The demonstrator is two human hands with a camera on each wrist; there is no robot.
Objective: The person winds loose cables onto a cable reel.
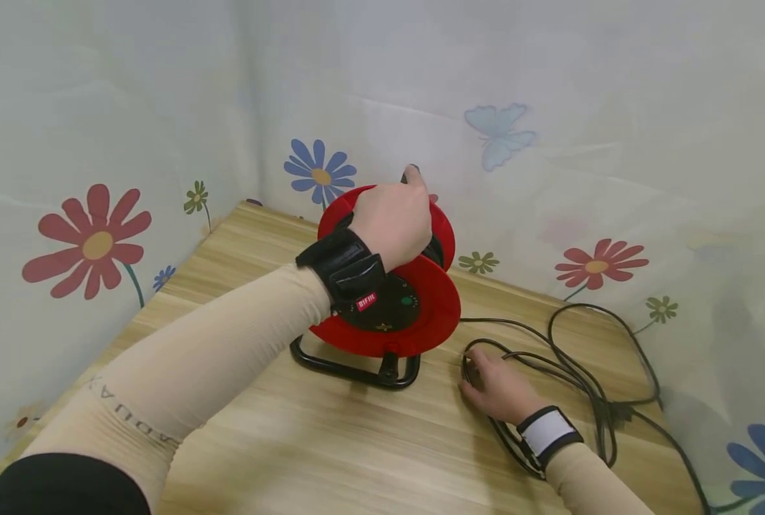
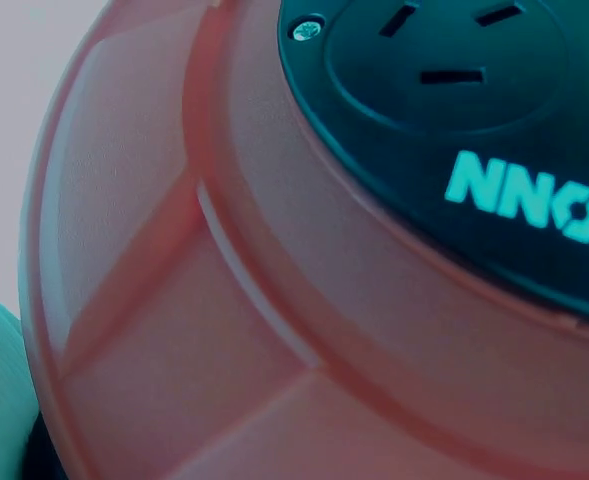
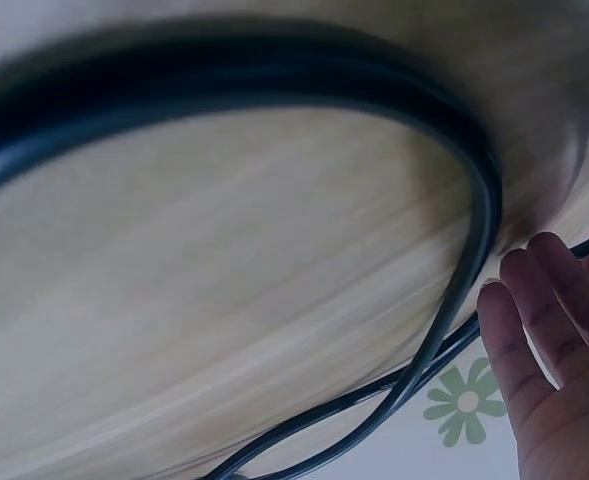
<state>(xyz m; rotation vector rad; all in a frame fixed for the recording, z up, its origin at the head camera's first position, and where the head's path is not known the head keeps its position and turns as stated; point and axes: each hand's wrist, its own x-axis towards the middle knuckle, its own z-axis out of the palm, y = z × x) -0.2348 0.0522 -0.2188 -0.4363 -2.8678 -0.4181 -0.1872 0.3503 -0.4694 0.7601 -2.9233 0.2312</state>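
Observation:
A red cable reel (image 1: 443,300) with a black socket face stands on a wooden table, its black tube stand (image 1: 356,373) underneath. My left hand (image 1: 391,225) grips the reel at its top, where a bit of black shows by the fingertip; most of its fingers are hidden. In the left wrist view, the reel's red disc (image 2: 234,330) and socket plate (image 2: 444,110) fill the picture. To the right, my right hand (image 1: 501,390) lies at a loose loop of black cable (image 1: 572,365). Its fingers (image 3: 519,320) look nearly straight beside the cable in the right wrist view.
Black cable runs from the reel into several loops on the right of the table (image 1: 305,443), with a dark lump (image 1: 619,413) among them and a strand leading off the right edge. A flower-printed sheet (image 1: 369,86) hangs behind and at both sides.

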